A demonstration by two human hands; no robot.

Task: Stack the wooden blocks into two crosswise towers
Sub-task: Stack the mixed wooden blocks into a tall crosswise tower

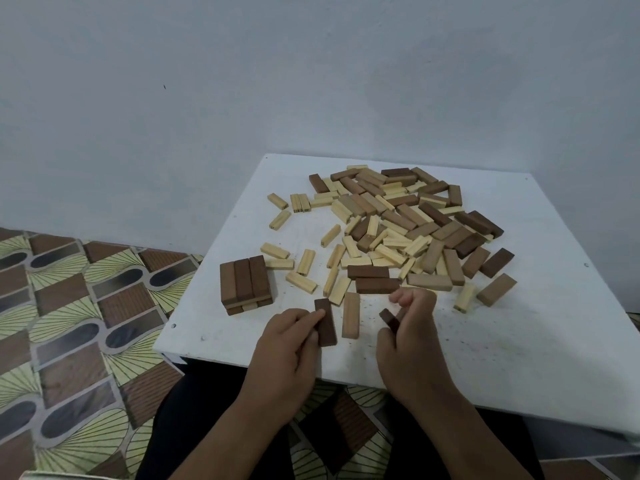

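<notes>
**Two dark blocks gathered for the started tower**

Head view: two low layers of one tower (pixel 246 285) are seen at the left of the white worktop (pixel 519 341), three dark blocks laid across its top. At lower centre a dark block (pixel 327 329) is pinched in the grip of the left hand (pixel 287 344); another dark block (pixel 389 320) is held in the curled grip of the right hand (pixel 415 330). A loose pile (pixel 398 223) is spread at centre right. Next, a third block seems needed, then a crosswise layer placed squarely. No second tower is begun.
</notes>
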